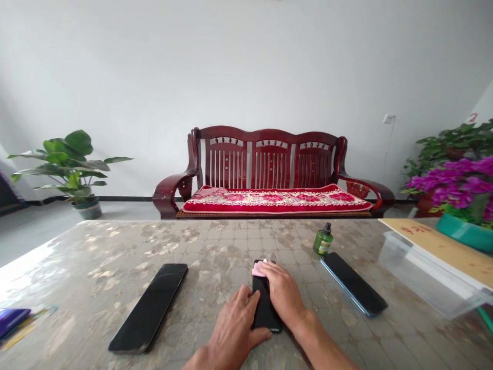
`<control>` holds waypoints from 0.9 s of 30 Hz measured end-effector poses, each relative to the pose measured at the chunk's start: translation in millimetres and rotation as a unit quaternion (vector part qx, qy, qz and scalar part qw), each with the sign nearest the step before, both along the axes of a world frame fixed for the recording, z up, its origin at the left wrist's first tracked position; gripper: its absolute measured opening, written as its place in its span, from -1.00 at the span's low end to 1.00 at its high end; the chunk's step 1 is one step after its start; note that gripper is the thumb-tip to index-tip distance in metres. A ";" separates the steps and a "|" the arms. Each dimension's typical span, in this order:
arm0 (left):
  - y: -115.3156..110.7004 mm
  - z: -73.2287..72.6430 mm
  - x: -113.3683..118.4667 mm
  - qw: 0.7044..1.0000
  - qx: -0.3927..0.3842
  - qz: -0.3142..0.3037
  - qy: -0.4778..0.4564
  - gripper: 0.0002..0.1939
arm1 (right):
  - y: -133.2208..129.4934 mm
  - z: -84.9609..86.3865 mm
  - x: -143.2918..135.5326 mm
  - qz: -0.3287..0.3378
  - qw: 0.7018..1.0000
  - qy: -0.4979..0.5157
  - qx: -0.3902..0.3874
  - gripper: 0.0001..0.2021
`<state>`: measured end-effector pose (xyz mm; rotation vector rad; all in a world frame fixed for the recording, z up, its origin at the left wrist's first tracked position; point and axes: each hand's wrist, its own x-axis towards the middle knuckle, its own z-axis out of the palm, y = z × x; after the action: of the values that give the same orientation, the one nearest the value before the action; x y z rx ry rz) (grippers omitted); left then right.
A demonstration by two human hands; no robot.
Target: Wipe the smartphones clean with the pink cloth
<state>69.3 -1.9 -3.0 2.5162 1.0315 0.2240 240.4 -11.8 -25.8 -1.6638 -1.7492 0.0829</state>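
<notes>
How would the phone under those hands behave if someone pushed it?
The phone is likely stiff, being a flat slab. It would probably slide rather than tip, since it lies flat on the table. The left hand at its edge might hold it back.

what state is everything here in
middle phone: flat, dark face up, left hand on it
left phone: flat, dark face up
right phone: flat, dark face up
pink cloth: under fingers of right hand
green bottle: upright
clear box: tan board across top
purple flowers: in bloom
bench: red mat on seat
left plant: upright, potted
purple item: partly cropped
</notes>
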 end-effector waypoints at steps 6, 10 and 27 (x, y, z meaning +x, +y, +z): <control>-4.7 2.8 2.2 0.997 0.046 -0.055 -0.011 -0.49 | -14.7 -1.4 -4.1 0.010 0.998 -0.063 -0.010 -0.53; -6.1 3.3 1.8 0.995 0.063 -0.074 0.001 -0.48 | -5.3 0.7 6.5 -0.012 0.995 -0.100 -0.019 -0.50; -5.8 -5.8 -0.8 0.994 0.070 -0.079 -0.012 -0.50 | -1.7 4.0 7.4 0.002 0.997 -0.076 -0.002 -0.51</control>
<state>68.6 -7.7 -8.8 2.6990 0.8296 0.2883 247.8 -13.5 -21.8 -1.7078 -1.8641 -0.0403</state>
